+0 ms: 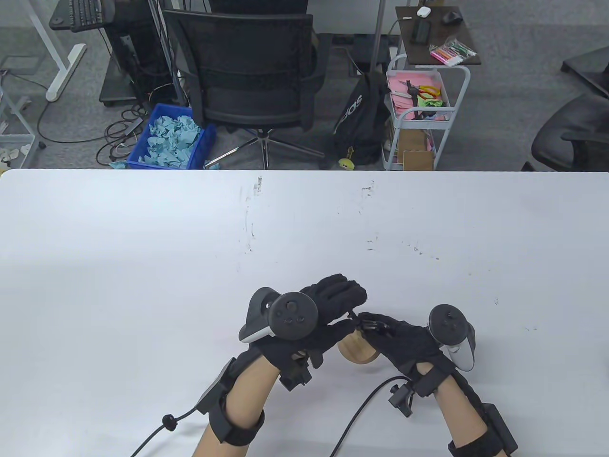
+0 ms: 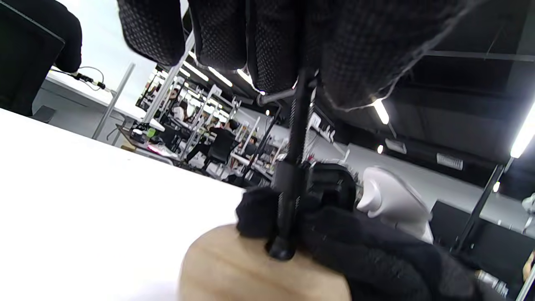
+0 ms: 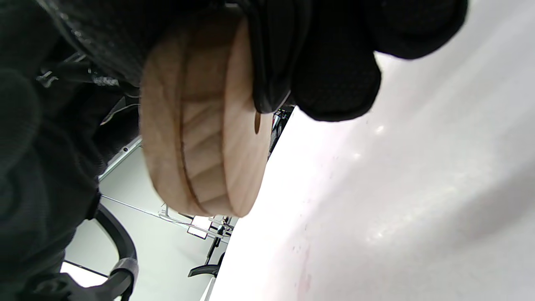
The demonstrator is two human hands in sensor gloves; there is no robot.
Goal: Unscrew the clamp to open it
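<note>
- The clamp [image 1: 358,322] is held between the two hands, above the near middle of the white table [image 1: 142,247], with little of its black metal showing in the table view.
- In the left wrist view the clamp's threaded screw [image 2: 297,138] runs down from the left hand's fingers to a round pad that presses on a pale wooden disc [image 2: 234,267].
- The left hand [image 1: 328,309] sits just left of the clamp; its fingers [image 2: 217,29] are curled around the top of the screw, where a thin crossbar handle [image 2: 276,97] sticks out to the side.
- The right hand [image 1: 404,340] sits just right of the clamp and grips its frame together with the wooden disc [image 1: 356,350], fingers wrapped closely round both.
- In the right wrist view the disc [image 3: 200,125] shows as two wooden layers stacked face to face, with a black part of the clamp [image 3: 271,62] against its outer face and the right fingers [image 3: 334,83] over it.
- Beyond the table's far edge, well away from the clamp, stand a black office chair [image 1: 252,62], a blue bin of crumpled paper [image 1: 171,135] and a white trolley [image 1: 418,109].
</note>
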